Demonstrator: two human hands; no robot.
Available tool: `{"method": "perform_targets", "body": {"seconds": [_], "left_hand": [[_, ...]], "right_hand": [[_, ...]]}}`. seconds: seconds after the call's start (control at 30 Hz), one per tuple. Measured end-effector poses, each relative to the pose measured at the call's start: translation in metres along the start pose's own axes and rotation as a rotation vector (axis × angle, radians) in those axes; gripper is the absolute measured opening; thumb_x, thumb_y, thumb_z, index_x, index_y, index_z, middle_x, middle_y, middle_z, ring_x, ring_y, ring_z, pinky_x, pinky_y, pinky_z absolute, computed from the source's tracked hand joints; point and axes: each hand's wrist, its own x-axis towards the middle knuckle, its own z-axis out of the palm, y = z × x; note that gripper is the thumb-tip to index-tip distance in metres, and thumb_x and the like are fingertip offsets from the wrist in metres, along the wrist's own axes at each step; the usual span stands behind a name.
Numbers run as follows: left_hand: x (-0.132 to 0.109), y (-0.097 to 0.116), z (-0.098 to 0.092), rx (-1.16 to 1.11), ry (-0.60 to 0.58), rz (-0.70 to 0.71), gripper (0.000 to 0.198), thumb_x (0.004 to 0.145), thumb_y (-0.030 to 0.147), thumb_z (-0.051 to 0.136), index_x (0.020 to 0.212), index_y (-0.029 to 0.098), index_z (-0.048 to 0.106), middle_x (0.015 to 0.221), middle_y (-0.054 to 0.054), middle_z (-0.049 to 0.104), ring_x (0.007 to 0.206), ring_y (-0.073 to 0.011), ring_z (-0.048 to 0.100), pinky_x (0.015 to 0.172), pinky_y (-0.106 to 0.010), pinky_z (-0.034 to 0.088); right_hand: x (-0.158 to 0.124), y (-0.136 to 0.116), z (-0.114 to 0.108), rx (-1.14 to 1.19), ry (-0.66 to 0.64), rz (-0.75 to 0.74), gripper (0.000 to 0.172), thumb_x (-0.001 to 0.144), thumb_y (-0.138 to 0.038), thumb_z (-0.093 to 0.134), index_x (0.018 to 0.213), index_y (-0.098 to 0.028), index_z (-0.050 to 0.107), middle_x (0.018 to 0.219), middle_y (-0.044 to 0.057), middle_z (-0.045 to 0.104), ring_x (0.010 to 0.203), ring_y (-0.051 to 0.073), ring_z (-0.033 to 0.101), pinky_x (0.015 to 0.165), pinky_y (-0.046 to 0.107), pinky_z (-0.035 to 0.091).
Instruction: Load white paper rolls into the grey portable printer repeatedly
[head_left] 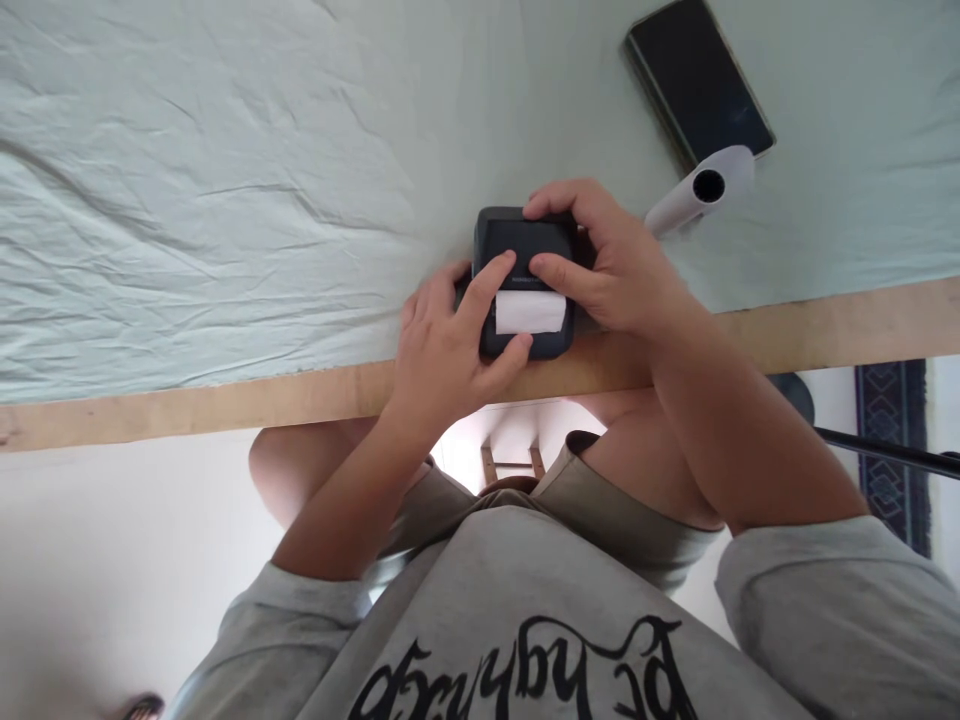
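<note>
A small black portable printer [517, 238] rests at the front edge of the table, with a strip of white paper [530, 313] lying across its top. My left hand [446, 335] closes round its left side, index finger on the dark lid and thumb by the paper's lower edge. On the other side, my right hand [611, 262] grips the far corner with its fingers, while its thumb lies on the lid just above the paper. The printer's sides are partly hidden by my hands.
Beyond my right hand lies a white handheld device [679, 203] with a round black end. It touches or overlaps a black phone-like slab [697, 85]. A wrinkled pale green cloth [225, 200] covers the table, whose wooden edge [187, 405] runs in front of my lap.
</note>
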Motion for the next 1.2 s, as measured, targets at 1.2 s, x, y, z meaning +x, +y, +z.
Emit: {"method": "perform_targets", "body": {"seconds": [1.2], "left_hand": [[0.0,-0.007,-0.007,-0.173,-0.013,-0.015,0.094,0.086,0.068,0.079,0.157,0.016,0.046,0.154,-0.02,0.062,0.143,-0.0407,0.06,0.12,-0.055,0.049]], "right_hand": [[0.005,-0.01,-0.005,0.294,-0.081,0.159,0.04,0.09,-0.055,0.075,0.122,-0.033,0.065,0.13,0.002,0.072,0.134,0.032,0.062,0.116,0.053,0.056]]}}
